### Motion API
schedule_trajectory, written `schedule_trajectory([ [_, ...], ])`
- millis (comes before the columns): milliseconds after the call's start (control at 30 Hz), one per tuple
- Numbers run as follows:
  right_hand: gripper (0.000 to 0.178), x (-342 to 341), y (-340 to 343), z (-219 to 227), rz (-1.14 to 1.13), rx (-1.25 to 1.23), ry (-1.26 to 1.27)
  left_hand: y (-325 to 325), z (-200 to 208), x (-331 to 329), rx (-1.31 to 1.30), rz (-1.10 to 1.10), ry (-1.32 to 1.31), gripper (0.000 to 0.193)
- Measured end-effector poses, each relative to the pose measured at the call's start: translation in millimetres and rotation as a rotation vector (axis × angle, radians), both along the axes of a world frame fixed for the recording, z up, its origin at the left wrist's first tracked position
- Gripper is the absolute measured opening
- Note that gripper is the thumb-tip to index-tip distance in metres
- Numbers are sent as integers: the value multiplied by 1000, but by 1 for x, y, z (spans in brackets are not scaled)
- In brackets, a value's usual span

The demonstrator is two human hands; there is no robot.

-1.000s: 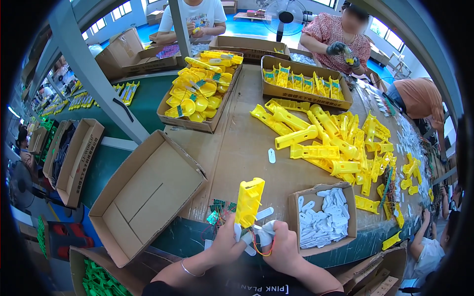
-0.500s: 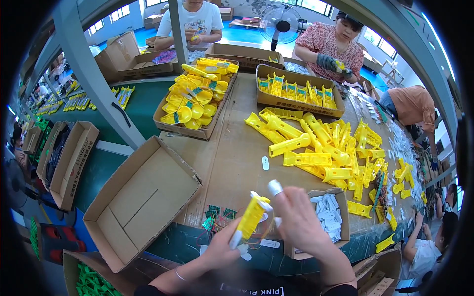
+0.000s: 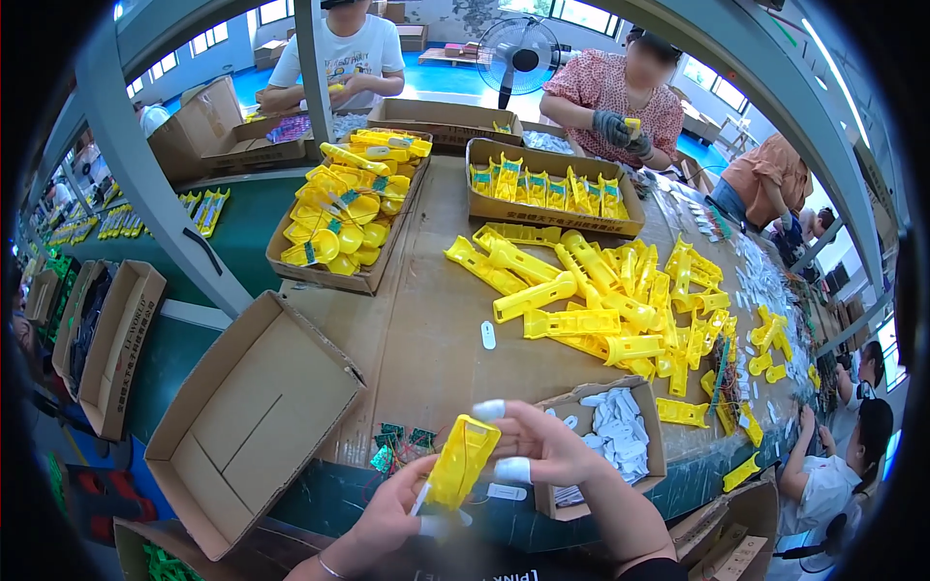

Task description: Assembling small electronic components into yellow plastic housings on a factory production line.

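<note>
My left hand (image 3: 389, 511) grips the lower left edge of a yellow plastic housing (image 3: 465, 459), an elongated shell tilted upward with thin wires along it. Just to its right is my right hand (image 3: 560, 447), fingers apart and curved, holding nothing I can see. White covers wrap its fingertips; one fingertip is at the housing's top corner, though I cannot tell if it touches. Small green circuit boards (image 3: 389, 447) with wires lie beyond my left hand. A white oval plate (image 3: 507, 492) rests below my right thumb, beside a carton (image 3: 652, 463) of white plastic pieces (image 3: 616, 426).
An open cardboard tray (image 3: 232, 426) stands at left. Loose yellow housings (image 3: 620, 281) are heaped ahead on the right. Farther back are a carton of yellow parts (image 3: 334, 213) and a carton of upright housings (image 3: 557, 208). Co-workers work across the table; a grey post (image 3: 160, 165) rises at left.
My right hand has come down from above the housing to its right side, its fingers spreading. The housing has turned to show its broad face. The whole view has shifted slightly.
</note>
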State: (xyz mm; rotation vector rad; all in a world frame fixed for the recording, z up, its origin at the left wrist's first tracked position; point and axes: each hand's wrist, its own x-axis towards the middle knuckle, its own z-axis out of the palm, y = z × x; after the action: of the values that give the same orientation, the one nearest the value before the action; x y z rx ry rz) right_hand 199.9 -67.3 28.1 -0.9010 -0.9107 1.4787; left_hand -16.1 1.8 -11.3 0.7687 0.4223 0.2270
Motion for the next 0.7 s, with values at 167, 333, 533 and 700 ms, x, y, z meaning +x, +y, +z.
schedule_trajectory([
  [167, 50, 2, 8, -15, -53, 67, -239, 5, -9, 3, 164, -50, -32, 62],
  [333, 50, 74, 47, -30, -233, 143, -1453, 47, 15, -10, 286, 505, -4, 45],
  [533, 38, 151, 43, -69, -343, -105, -2066, 153, -45, -46, 274, 861, 243, 36],
  [700, 34, 101, 31, -24, -622, 159, -1584, 96, 13, -1, 1659, 1056, 672, 39],
])
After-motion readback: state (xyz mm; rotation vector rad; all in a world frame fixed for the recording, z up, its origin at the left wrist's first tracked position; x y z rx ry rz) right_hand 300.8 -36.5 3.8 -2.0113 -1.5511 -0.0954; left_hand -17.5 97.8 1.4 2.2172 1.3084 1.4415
